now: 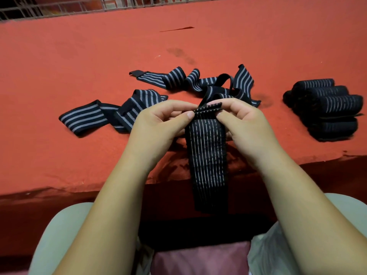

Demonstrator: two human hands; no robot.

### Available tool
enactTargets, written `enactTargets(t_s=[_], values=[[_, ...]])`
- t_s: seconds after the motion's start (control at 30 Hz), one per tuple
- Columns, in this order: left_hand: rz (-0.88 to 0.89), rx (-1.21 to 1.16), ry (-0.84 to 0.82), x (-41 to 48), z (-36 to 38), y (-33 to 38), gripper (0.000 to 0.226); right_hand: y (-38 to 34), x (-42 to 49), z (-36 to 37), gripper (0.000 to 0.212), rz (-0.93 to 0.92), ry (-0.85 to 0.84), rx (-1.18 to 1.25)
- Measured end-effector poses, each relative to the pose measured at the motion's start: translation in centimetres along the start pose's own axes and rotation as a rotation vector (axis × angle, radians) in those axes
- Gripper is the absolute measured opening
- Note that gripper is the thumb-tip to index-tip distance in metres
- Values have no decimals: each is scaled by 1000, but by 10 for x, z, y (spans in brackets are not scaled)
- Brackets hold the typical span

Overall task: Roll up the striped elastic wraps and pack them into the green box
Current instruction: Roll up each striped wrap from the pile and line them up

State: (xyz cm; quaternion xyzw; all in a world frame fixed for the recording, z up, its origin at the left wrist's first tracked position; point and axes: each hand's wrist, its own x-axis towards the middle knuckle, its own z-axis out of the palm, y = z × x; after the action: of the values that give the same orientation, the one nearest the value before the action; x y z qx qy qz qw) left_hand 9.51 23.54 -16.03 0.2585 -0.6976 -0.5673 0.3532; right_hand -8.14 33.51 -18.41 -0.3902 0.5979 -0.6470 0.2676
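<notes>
Two bare hands work at the centre of the head view. The left hand (158, 124) and the right hand (244, 120) each pinch, thumb against fingers, the folded-over top end of a black elastic wrap with thin pale stripes (206, 147), its first turns barely begun. The long tail hangs off the near edge of the red cloth-covered table (79, 56) toward the person's lap at the bottom of the frame.

Judged from here, the start is the risky part. If either pinch slackens, the springy band would likely uncoil. If one thumb leads the other, the roll could wind crooked and telescope. The hanging tail may also twist as it is drawn up.

One wrap is in hand. At least two loose striped wraps (178, 80) lie tangled just beyond the hands, running from centre to left of frame, one with a plain black loop standing up. Their exact number cannot be told where they overlap, and that tangle could snag when the next is pulled free. About four rolled wraps (325, 108) sit stacked at the right of the frame, too dark to count surely. No green box shows anywhere in frame. One wire railing (49, 8) crosses the upper left.
</notes>
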Motion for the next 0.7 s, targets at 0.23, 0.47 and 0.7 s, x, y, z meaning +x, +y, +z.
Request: enactTargets(t_s=[0.23, 0.47, 0.7], values=[[-47, -43, 42, 8, 0, -6, 21, 5, 9, 0, 24, -17, -15, 50], [-74, -114, 19, 10, 1, -6, 34, 9, 5, -6, 15, -140, -35, -15], [-11, -62, -6, 0, 3, -2, 16, 8, -4, -8, 12, -182, -38, -95]])
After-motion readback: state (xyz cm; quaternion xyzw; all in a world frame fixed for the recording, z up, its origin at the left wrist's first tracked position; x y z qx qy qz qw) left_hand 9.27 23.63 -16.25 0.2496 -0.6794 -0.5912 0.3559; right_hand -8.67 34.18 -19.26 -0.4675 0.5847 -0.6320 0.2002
